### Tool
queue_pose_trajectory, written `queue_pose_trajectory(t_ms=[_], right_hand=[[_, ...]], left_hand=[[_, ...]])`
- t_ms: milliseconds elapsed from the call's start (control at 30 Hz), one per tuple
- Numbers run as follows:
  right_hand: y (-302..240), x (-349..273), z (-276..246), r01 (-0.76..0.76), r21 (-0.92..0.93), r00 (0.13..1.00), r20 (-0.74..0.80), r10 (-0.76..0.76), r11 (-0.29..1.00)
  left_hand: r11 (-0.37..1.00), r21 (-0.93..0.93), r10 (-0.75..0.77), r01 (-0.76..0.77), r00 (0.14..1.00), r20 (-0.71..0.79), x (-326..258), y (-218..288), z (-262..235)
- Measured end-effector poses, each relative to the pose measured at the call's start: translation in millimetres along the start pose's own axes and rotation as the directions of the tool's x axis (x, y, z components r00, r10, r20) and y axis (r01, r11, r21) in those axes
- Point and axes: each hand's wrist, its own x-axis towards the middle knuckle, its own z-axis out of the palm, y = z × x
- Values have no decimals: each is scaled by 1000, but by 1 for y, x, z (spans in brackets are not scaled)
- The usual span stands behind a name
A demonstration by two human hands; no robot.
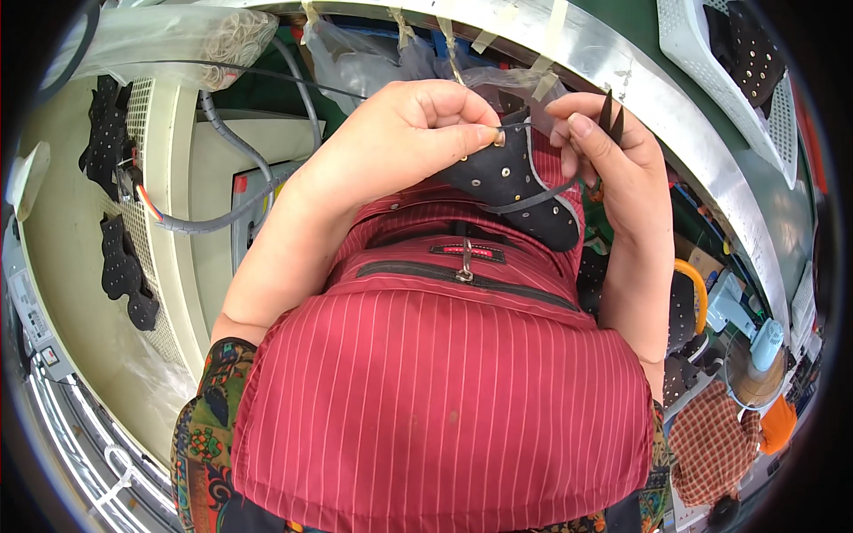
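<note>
My left hand (pixel 418 133) pinches the top edge of a black shoe-upper piece (pixel 515 186) studded with small metal eyelets, holding it up in front of my chest. A thin black strap hangs across the piece. My right hand (pixel 613 160) touches the right side of the same piece and grips a small pair of black thread snips (pixel 609 114), blades pointing up. Below both hands lies my red striped apron (pixel 444 382) with a zip pocket.
A curved metal bench edge (pixel 640 80) runs across the top right. A white basket (pixel 755 62) holds more black pieces. Several black pieces (pixel 120 266) lie on the cream machine surface at left, beside grey cables (pixel 231 151). Clear plastic bags (pixel 355 53) hang above.
</note>
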Motion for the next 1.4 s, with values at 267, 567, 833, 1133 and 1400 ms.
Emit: queue_pose_trajectory(t_ms=[267, 567, 833, 1133, 1400], right_hand=[[-1, -2, -6, 226, -376, 910, -247, -332, 899], [10, 8, 16, 602, -728, 676, 245, -695, 329], [10, 3, 15, 486, -704, 813, 145, -565, 518], [-8, -2, 10, -168, -76, 979, 106, 176, 983], [2, -1, 11, -135, -135, 982, 115, 150, 982]], left_hand=[[996, -86, 6, -8, 1000, -21, 2, -2, -1], [999, -48, -6, 7, 1000, 30, 5, -1, -1], [997, -74, -1, 3, 1000, 25, 3, -4, -2], [986, 153, 85, -71, 993, -86, 3, -5, 5], [960, 267, 109, -83, 991, -84, 1, -1, 6]])
